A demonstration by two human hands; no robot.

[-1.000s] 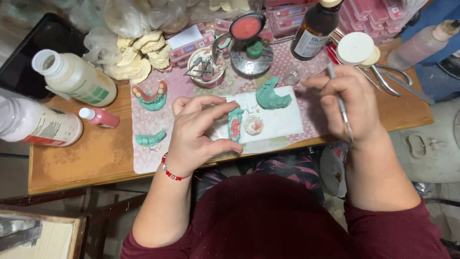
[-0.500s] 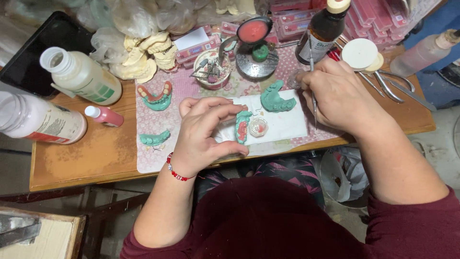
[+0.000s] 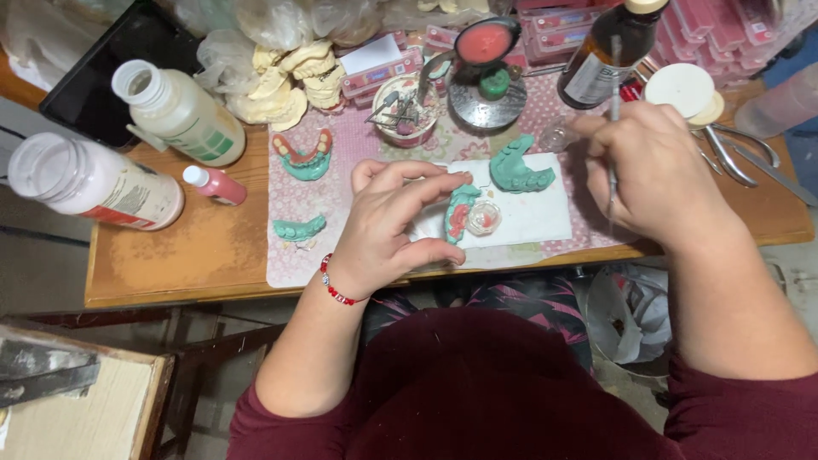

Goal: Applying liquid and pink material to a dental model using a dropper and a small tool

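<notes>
A wooden table point(image 3: 187, 255) carries a pink patterned mat point(image 3: 294, 200). Left of the mat stand two white plastic bottles point(image 3: 175, 115) and a small pink bottle point(image 3: 215, 185). Behind the mat lie pale plaster casts point(image 3: 277, 85); a brown glass bottle point(image 3: 601, 60) and pliers point(image 3: 733, 153) sit to the mat's right.

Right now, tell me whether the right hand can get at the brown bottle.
Probably yes: the right hand sits just below the brown bottle with nothing between, though its fingers already hold a thin tool.
</notes>
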